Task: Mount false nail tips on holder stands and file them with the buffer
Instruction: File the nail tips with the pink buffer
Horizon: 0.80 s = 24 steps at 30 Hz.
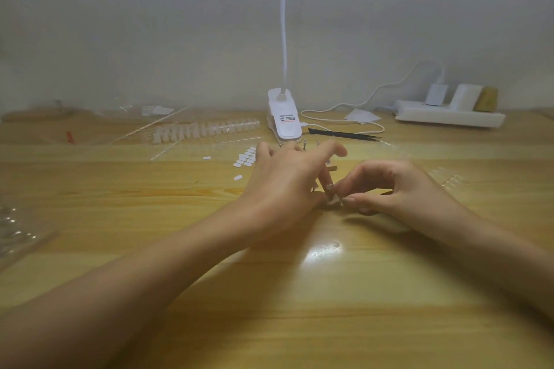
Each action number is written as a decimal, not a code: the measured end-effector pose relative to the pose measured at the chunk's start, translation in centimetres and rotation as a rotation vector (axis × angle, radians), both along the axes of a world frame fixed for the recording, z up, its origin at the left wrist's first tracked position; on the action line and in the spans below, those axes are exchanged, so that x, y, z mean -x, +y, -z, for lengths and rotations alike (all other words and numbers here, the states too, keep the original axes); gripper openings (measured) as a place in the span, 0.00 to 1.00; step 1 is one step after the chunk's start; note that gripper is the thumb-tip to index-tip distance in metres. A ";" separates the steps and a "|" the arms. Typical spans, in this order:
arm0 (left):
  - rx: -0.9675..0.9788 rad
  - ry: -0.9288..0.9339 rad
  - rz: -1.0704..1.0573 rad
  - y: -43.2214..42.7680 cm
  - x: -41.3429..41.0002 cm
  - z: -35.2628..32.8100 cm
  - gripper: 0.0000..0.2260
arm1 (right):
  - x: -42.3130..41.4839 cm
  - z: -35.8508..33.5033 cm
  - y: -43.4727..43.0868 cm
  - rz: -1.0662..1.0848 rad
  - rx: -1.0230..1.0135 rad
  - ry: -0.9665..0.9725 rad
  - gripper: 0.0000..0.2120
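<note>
Two hands meet at mid-desk. The left hand (284, 180) arches over a small brown holder stand (332, 204), its fingertips curled down on the stand and pinning it to the desk (269, 278). The right hand (395, 189) sits just beside it, thumb and forefinger pinched together at the stand's top. Its grip seems to be on a nail tip (338, 200), though the piece is tiny and blurred.

Judged step: seating a tip on the stand. Filing is not yet begun, and no buffer can be picked out.

Notes on doing it well:
- Keep the stand flat on the desk so it cannot rock.
- Lower the tip square onto the top, curved side up, then press lightly along its middle. Pressing on one edge would likely tilt it or spring it off.
- Let go of the pinch only once the tip sits firm.

Supplies lie well behind the hands: a row of spare tips (207, 131), white pads (246, 159), black tweezers (344, 133) and a clip lamp (284, 120).
</note>
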<state>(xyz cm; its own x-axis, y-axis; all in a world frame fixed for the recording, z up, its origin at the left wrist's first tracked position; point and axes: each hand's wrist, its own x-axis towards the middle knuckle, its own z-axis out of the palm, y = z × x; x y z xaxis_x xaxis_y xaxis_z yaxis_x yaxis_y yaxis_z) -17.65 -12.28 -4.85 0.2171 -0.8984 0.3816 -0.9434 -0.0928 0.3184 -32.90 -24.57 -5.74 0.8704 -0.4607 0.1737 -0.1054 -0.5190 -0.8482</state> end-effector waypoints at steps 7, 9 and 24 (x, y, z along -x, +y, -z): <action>0.034 0.036 -0.054 -0.4 -0.1 0.5 0.24 | -0.1 0.3 -0.2 0.009 0.011 0.012 0.04; 0.041 0.048 -0.065 -0.4 0.0 0.5 0.24 | -0.2 0.3 -0.2 0.037 0.015 0.004 0.03; 0.045 0.127 -0.072 -0.5 -0.9 1.0 0.29 | -1.8 1.2 0.9 0.091 -0.026 -0.195 0.06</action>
<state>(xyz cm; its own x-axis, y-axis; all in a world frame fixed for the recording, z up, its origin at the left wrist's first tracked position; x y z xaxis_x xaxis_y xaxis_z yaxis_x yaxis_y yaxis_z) -16.78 -12.75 -5.80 0.3296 -0.8613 0.3868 -0.8866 -0.1415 0.4404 -31.05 -23.66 -6.92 0.7763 -0.5422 0.3214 0.0166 -0.4922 -0.8703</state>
